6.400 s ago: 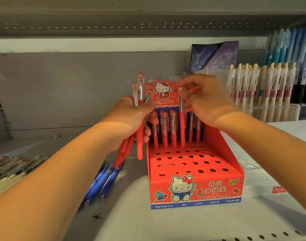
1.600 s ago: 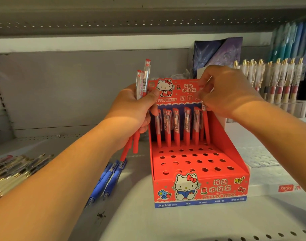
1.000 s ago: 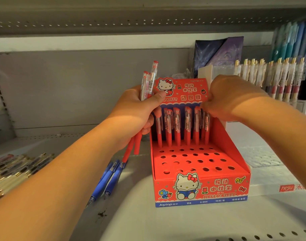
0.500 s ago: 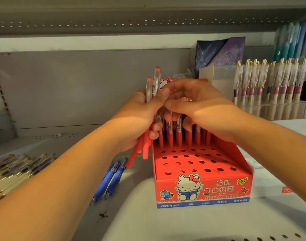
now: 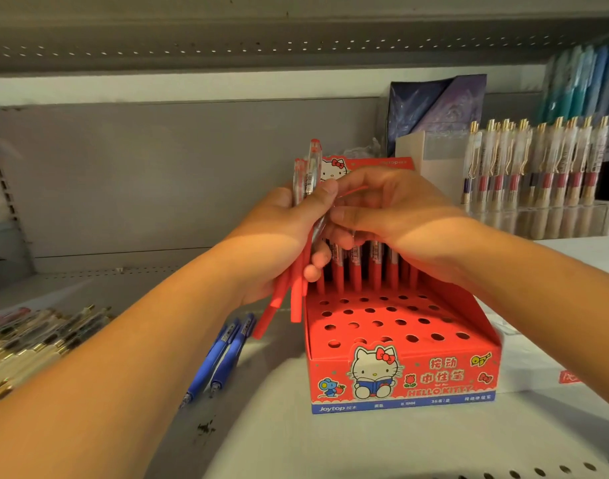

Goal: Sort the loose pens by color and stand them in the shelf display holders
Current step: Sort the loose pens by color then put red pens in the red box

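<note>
Your one head-worn camera looked forward and down from close by, wide-angled, into the shelf bay [image 5: 140, 174]; the red display box [image 5: 403, 371] sat just right of centre; your left hand [image 5: 286, 223] and right hand [image 5: 399, 209] met mid-frame, forearms entering from both lower corners; the upper shelf [image 5: 296, 46] spanned the top.

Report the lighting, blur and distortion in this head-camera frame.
Head view: a brighter band crosses both wrists; the red pens in the left hand read sharp, while a red streak at the right hand is motion-smeared; the upper shelf edge bows, wide-angle distortion.
</note>
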`<state>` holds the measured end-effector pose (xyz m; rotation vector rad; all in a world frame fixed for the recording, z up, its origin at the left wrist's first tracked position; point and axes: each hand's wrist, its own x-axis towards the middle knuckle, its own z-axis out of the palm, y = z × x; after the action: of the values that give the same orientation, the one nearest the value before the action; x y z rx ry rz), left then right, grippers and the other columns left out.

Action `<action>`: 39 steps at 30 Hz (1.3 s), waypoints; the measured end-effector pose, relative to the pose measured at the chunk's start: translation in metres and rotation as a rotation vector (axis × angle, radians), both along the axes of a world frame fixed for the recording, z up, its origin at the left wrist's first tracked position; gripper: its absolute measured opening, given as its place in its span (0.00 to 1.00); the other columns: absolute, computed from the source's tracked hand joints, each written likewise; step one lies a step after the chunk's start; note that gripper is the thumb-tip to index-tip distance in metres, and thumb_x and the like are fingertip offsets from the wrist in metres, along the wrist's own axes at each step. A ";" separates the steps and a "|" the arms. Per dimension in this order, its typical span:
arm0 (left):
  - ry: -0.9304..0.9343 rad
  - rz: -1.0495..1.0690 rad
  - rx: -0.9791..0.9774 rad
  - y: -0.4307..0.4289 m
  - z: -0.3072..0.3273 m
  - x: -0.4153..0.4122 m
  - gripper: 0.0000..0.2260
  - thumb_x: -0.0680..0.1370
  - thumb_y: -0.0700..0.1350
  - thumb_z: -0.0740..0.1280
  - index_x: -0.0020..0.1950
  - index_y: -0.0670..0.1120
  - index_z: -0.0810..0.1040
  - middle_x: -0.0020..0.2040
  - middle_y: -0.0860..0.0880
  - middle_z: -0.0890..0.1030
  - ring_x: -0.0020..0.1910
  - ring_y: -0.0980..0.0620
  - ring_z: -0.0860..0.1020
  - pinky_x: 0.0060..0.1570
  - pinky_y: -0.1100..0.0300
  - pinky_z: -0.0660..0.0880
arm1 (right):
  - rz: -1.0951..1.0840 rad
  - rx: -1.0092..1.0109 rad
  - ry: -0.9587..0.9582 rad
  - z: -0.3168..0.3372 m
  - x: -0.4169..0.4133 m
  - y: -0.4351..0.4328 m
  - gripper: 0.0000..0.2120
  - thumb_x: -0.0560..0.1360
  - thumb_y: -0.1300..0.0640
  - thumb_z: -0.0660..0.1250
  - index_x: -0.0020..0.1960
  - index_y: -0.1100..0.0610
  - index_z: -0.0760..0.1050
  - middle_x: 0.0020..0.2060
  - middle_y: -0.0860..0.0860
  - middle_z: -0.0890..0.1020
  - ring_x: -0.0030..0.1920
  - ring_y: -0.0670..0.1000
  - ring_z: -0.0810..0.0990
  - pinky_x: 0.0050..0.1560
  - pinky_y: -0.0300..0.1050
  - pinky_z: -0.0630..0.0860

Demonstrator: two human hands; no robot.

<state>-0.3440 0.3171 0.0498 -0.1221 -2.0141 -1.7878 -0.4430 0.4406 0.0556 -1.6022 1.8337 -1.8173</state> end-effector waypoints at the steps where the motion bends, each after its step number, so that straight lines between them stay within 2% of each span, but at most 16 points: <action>1: 0.000 0.011 -0.009 0.000 0.000 0.000 0.13 0.83 0.53 0.59 0.55 0.46 0.78 0.33 0.44 0.80 0.21 0.54 0.69 0.19 0.65 0.66 | 0.010 -0.002 -0.017 0.000 -0.001 0.000 0.09 0.75 0.69 0.69 0.52 0.58 0.77 0.31 0.50 0.82 0.33 0.49 0.78 0.41 0.47 0.74; 5: 0.043 0.145 0.026 0.000 0.004 0.000 0.15 0.83 0.53 0.60 0.45 0.43 0.74 0.31 0.43 0.80 0.21 0.51 0.74 0.19 0.63 0.71 | 0.055 -0.061 -0.108 0.001 -0.001 -0.001 0.08 0.75 0.70 0.68 0.48 0.59 0.77 0.34 0.53 0.83 0.35 0.49 0.81 0.42 0.40 0.79; 8: 0.091 0.261 0.131 -0.004 0.010 0.000 0.11 0.83 0.52 0.61 0.45 0.46 0.71 0.29 0.44 0.81 0.24 0.49 0.79 0.24 0.59 0.79 | 0.006 -0.154 -0.168 0.007 -0.002 -0.002 0.08 0.75 0.69 0.68 0.46 0.57 0.78 0.38 0.54 0.85 0.39 0.51 0.84 0.48 0.44 0.82; 10: 0.098 0.349 0.090 -0.008 0.012 -0.001 0.11 0.83 0.53 0.61 0.44 0.49 0.71 0.29 0.47 0.81 0.26 0.49 0.79 0.29 0.57 0.79 | -0.012 -0.212 -0.239 0.011 -0.003 -0.001 0.07 0.76 0.69 0.66 0.49 0.59 0.77 0.43 0.59 0.84 0.41 0.55 0.84 0.49 0.48 0.83; 12: 0.113 0.417 0.037 -0.010 0.012 -0.001 0.10 0.82 0.54 0.61 0.44 0.50 0.71 0.30 0.48 0.79 0.26 0.49 0.76 0.27 0.58 0.78 | -0.049 -0.241 -0.267 0.014 -0.002 -0.001 0.07 0.77 0.69 0.65 0.50 0.60 0.77 0.44 0.60 0.83 0.38 0.55 0.84 0.45 0.50 0.84; 16: 0.151 0.443 0.022 -0.011 0.010 0.000 0.11 0.81 0.52 0.65 0.43 0.48 0.70 0.27 0.50 0.74 0.21 0.51 0.70 0.22 0.61 0.72 | -0.193 -0.197 -0.137 0.011 -0.002 -0.002 0.08 0.77 0.70 0.66 0.46 0.57 0.78 0.39 0.56 0.81 0.32 0.50 0.82 0.36 0.48 0.84; 19: 0.135 0.409 -0.017 -0.010 0.009 0.000 0.13 0.81 0.53 0.65 0.42 0.47 0.69 0.24 0.51 0.70 0.19 0.53 0.64 0.20 0.65 0.64 | -0.247 -0.149 -0.044 0.007 -0.003 -0.005 0.10 0.77 0.68 0.67 0.44 0.54 0.77 0.37 0.53 0.79 0.31 0.48 0.82 0.35 0.46 0.84; 22: 0.071 0.369 -0.020 -0.009 0.009 0.000 0.12 0.79 0.56 0.67 0.45 0.48 0.71 0.26 0.52 0.68 0.20 0.55 0.61 0.19 0.67 0.60 | -0.272 -0.159 -0.030 0.007 -0.004 -0.007 0.11 0.77 0.68 0.67 0.43 0.53 0.77 0.38 0.53 0.79 0.33 0.49 0.82 0.35 0.47 0.84; 25: -0.015 0.346 0.012 -0.009 0.011 0.000 0.10 0.79 0.53 0.68 0.46 0.48 0.72 0.27 0.51 0.68 0.20 0.55 0.61 0.19 0.66 0.59 | -0.261 -0.152 -0.043 0.005 -0.007 -0.008 0.11 0.76 0.68 0.68 0.43 0.53 0.77 0.39 0.54 0.79 0.34 0.50 0.82 0.35 0.47 0.84; 29: -0.024 0.286 0.126 -0.008 0.013 0.000 0.05 0.79 0.43 0.60 0.44 0.45 0.72 0.27 0.49 0.70 0.20 0.53 0.63 0.20 0.66 0.60 | -0.283 -0.021 0.092 -0.002 -0.013 -0.011 0.11 0.76 0.66 0.69 0.45 0.50 0.79 0.38 0.51 0.80 0.37 0.52 0.84 0.39 0.48 0.84; 32: 0.032 0.287 0.130 -0.007 0.012 -0.002 0.06 0.80 0.38 0.58 0.47 0.43 0.73 0.28 0.47 0.72 0.21 0.53 0.64 0.21 0.66 0.61 | -0.219 0.141 0.153 -0.009 -0.014 -0.013 0.16 0.77 0.68 0.66 0.61 0.54 0.79 0.38 0.49 0.82 0.37 0.49 0.84 0.40 0.45 0.84; 34: 0.056 0.288 0.107 -0.006 0.012 -0.004 0.07 0.82 0.37 0.57 0.47 0.43 0.73 0.29 0.47 0.74 0.22 0.53 0.65 0.21 0.64 0.63 | -0.183 0.187 0.199 -0.012 -0.014 -0.011 0.20 0.77 0.67 0.66 0.66 0.49 0.76 0.40 0.51 0.84 0.39 0.51 0.85 0.38 0.45 0.84; 37: 0.109 0.337 0.023 -0.006 0.013 -0.003 0.08 0.83 0.39 0.57 0.47 0.46 0.73 0.31 0.48 0.79 0.23 0.52 0.69 0.24 0.62 0.66 | -0.130 0.206 0.257 -0.009 -0.010 -0.006 0.22 0.78 0.64 0.66 0.58 0.37 0.75 0.42 0.53 0.84 0.41 0.52 0.84 0.31 0.43 0.81; 39: 0.143 0.392 -0.032 -0.008 0.015 -0.002 0.08 0.82 0.40 0.58 0.47 0.47 0.74 0.33 0.50 0.81 0.24 0.52 0.70 0.25 0.61 0.67 | -0.127 0.206 0.285 -0.008 -0.009 -0.004 0.21 0.78 0.63 0.66 0.56 0.35 0.76 0.41 0.51 0.84 0.39 0.52 0.83 0.29 0.41 0.79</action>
<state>-0.3464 0.3090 0.0647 0.1242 -1.8171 -1.4588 -0.4523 0.4365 0.0481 -1.7766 2.2065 -1.4432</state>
